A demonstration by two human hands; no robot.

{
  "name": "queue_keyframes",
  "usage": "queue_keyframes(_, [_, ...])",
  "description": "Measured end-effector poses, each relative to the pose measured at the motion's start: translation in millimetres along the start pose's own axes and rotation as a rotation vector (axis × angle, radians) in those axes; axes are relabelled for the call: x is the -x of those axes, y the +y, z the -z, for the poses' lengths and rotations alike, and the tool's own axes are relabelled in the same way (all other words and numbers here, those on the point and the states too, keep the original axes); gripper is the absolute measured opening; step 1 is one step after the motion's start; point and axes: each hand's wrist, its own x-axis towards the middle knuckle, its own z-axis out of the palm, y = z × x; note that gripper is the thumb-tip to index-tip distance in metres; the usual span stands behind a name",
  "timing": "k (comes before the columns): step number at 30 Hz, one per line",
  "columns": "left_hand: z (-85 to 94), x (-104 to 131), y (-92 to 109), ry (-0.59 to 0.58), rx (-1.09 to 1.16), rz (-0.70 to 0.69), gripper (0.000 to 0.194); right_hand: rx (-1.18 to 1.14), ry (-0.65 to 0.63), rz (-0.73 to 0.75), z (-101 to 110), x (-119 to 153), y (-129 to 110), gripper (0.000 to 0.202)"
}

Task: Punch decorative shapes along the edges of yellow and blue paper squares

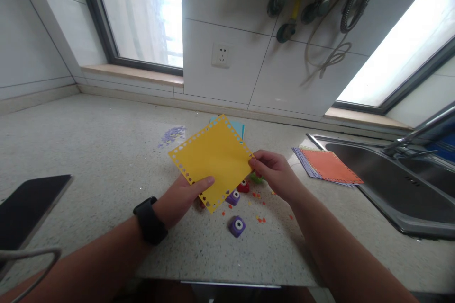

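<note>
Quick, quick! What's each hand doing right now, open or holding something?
Left hand: closed, holding the yellow paper by its lower-left edge.
Right hand: closed, pinching the yellow paper at its right corner.

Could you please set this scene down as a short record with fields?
Left hand: holds the yellow sheet, thumb on top
Right hand: pinches the same sheet at its right corner
Sheet state: raised above the counter, punched holes along its edges
Small punches: two purple, one red, one green, partly hidden
Loose bits: orange scraps near the punches; purple scraps farther left
Other paper: blue paper behind the yellow sheet; orange sheet topping a pile by the sink
</note>
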Motion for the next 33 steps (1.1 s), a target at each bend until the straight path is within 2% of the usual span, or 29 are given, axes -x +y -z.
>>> queue_keyframes(5, [4.1,1,-2,-0.02,0.005,-0.005,0.026,-0.026,0.016,0.012,1,-1,3,0.026])
queue_keyframes(9, [-1.2,1,3,-0.018,-0.074,0.016,0.025,-0.05,0.007,0.026,0,0,6,0.024])
queue_keyframes(13, [-9.9,2,11,0.082,-0.25,0.021,0.016,-0.033,0.014,0.032,-1,0,7,0.022])
queue_keyframes(17, [-13.7,3,15,0.144,-0.259,-0.006,0.017,-0.001,0.053,0.044,-1,-2,5,0.023])
queue_keyframes(20, [-11.5,1,13,0.164,-0.217,0.0,0.016,0.144,0.119,0.064,2,-2,6,0.025])
queue_keyframes(24, [-3.2,-4,2,0.19,-0.22,-0.025,0.017,0.461,0.218,0.099,10,-2,10,0.025])
queue_keyframes(28, [2.9,-7,-5,0.223,-0.191,-0.078,0.02,0.675,0.25,0.016,20,-7,14,0.022])
queue_keyframes(33, [3.9,-6,-6,0.318,-0.132,-0.082,0.023,0.842,0.241,-0.092,37,-11,16,0.021])
